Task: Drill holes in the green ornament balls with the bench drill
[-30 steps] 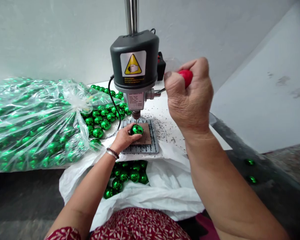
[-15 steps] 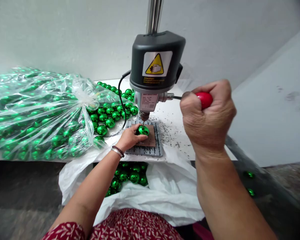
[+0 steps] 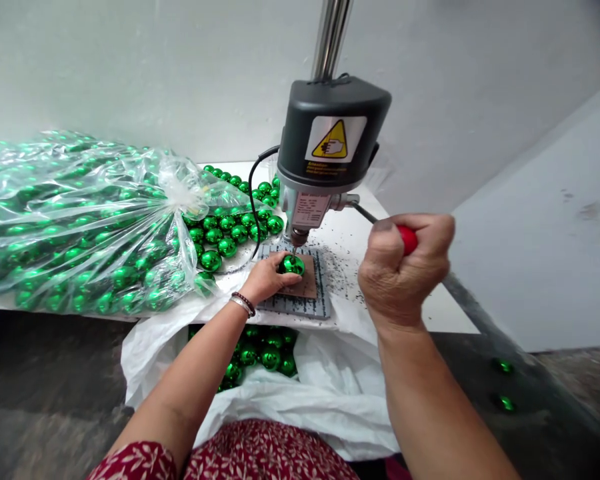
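My left hand (image 3: pixel 270 279) grips a shiny green ball (image 3: pixel 294 265) between thumb and fingers, on a brown square pad (image 3: pixel 307 283) over the grey base plate (image 3: pixel 320 303). Right above the ball is the chuck (image 3: pixel 299 237) of a drill press (image 3: pixel 335 133), its bit at the ball's top; whether it has gone in I cannot tell. My right hand (image 3: pixel 405 267) is wrapped round the red knob (image 3: pixel 408 240) of the press's lever (image 3: pixel 364 212), which slopes down to the right.
A knotted clear plastic bag (image 3: pixel 105 233) full of green balls covers the table's left side. Several loose balls (image 3: pixel 227 247) lie beside it. Below the front edge hangs a white sack (image 3: pixel 340 400) holding more balls. Dark shavings (image 3: pixel 337 263) litter the white tabletop. Two balls (image 3: pixel 505 403) lie at lower right.
My right hand has brought the lever's red knob down, so the lever now slopes more. My left hand still holds the ball under the bit. The whole view has shifted slightly.
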`<state>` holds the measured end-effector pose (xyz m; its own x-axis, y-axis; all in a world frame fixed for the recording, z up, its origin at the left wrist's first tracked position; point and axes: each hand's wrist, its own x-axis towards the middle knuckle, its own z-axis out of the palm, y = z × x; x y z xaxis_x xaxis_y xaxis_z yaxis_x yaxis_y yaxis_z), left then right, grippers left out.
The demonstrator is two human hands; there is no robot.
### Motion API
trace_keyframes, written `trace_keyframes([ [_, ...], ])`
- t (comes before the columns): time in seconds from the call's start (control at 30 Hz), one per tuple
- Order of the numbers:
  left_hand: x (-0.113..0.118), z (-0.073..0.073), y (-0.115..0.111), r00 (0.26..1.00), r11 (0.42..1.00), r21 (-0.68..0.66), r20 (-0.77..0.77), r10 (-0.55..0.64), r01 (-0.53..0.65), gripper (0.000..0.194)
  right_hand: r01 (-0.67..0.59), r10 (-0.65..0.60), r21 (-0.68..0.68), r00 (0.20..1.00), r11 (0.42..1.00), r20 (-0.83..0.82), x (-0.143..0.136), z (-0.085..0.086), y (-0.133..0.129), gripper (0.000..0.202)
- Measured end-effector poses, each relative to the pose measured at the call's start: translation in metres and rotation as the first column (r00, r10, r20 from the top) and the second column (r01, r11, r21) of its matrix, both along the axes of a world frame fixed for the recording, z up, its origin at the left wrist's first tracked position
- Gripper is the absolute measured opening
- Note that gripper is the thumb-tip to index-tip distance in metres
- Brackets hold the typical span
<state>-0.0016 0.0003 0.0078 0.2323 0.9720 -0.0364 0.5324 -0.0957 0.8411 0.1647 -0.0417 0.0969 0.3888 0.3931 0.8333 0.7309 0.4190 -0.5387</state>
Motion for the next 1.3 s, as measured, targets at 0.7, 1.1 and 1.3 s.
trace_keyframes([
  [0.7, -0.044, 0.008, -0.037, 0.972, 0.977, -0.025, 0.105, -0.209, 0.213, 0.057, -0.044, 0.024, -0.188, 0.994, 0.981, -0.105, 0.0, 0.078, 0.039, 0.02],
  [1.1, -0.103, 0.036, -0.006, 0.773, 0.937, 0.264, -0.535, 0.341, -0.229, 0.038, -0.058, 0.031, -0.151, 0.984, 0.987, -0.174, 0.004, 0.069, 0.046, 0.018],
  [1.3, -0.118, 0.019, 0.009, 0.624, 0.969, 0.064, -0.754, 0.204, -0.239, 0.051, -0.097, 0.067, -0.158, 0.98, 0.983, -0.186, 0.004, 0.068, 0.044, 0.016],
])
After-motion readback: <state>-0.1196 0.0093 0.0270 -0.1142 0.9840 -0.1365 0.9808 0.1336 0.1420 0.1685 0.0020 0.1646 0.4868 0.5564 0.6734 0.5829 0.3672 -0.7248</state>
